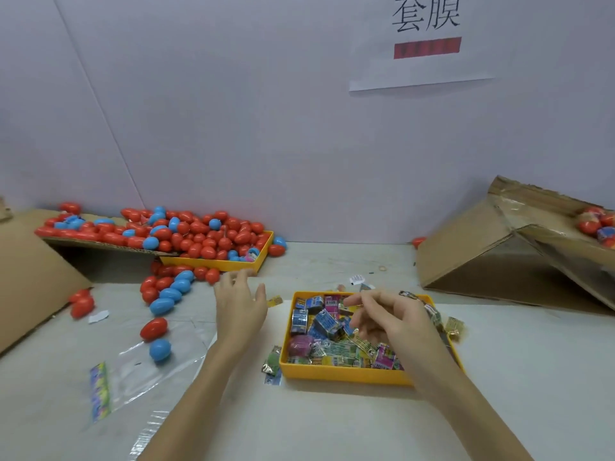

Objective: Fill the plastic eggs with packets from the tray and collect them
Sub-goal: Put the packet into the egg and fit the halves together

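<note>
The right hand (389, 322), fingers loosely curled and holding nothing I can see, hovers directly over the packets (327, 327) in the tray (339, 374), while the left hand (239, 304), open and empty, is nearer the eggs (173, 291), up-left on the bench (515, 377).

A white paper sheet (420, 41) on the far wall reads "套膜" in large black characters; the red bar beneath them is blurred. Packet print is too small to read.
</note>
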The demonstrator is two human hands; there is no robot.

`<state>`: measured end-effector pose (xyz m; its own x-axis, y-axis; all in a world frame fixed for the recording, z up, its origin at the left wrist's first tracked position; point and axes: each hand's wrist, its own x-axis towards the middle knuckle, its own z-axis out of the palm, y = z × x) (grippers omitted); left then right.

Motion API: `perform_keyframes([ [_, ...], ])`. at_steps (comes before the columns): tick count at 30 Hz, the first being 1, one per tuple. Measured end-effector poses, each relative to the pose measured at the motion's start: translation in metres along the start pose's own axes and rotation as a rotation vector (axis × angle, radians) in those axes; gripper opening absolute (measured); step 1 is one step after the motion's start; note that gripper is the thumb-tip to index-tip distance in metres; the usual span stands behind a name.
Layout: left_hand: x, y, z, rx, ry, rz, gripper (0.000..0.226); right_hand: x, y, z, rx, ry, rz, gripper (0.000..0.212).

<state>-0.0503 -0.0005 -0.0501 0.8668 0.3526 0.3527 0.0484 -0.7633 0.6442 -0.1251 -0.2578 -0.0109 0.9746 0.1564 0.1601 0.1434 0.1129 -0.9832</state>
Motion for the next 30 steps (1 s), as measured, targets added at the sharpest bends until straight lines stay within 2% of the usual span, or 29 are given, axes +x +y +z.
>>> perform_keyframes([
  [3, 0.037, -0.002, 0.001, 0.189, 0.069, 0.081, 0.041, -0.001, 0.001, 0.005, -0.129, 0.013, -0.072, 0.027],
  [5, 0.067, 0.000, -0.001, 0.326, 0.068, 0.066, 0.043, -0.002, 0.002, 0.006, -0.175, 0.030, -0.089, 0.027],
  [8, 0.104, -0.010, -0.006, 0.488, -0.042, -0.041, 0.047, -0.004, 0.006, 0.007, -0.308, 0.062, -0.099, 0.027],
  [12, 0.123, -0.025, -0.002, 0.590, -0.104, -0.008, 0.059, -0.002, 0.009, 0.008, -0.420, 0.075, -0.107, 0.026],
  [16, 0.136, -0.033, -0.006, 0.402, -0.147, -0.022, 0.038, -0.002, 0.011, 0.008, -0.460, 0.068, -0.113, 0.025],
  [20, 0.126, -0.037, -0.015, 0.246, -0.124, 0.206, 0.010, -0.003, 0.011, 0.007, -0.464, 0.068, -0.107, 0.025],
  [23, 0.111, -0.028, -0.020, 0.146, -0.098, 0.322, 0.011, -0.002, 0.011, 0.006, -0.473, 0.076, -0.101, 0.025],
  [25, 0.095, -0.021, -0.024, 0.036, -0.036, 0.321, 0.013, -0.001, 0.011, 0.005, -0.475, 0.078, -0.097, 0.025],
  [28, 0.060, -0.007, -0.025, -0.175, 0.010, 0.245, 0.017, 0.000, 0.012, 0.003, -0.475, 0.083, -0.094, 0.026],
  [30, 0.029, 0.006, -0.023, -0.374, -0.094, 0.130, 0.030, 0.000, 0.013, 0.002, -0.476, 0.094, -0.103, 0.027],
])
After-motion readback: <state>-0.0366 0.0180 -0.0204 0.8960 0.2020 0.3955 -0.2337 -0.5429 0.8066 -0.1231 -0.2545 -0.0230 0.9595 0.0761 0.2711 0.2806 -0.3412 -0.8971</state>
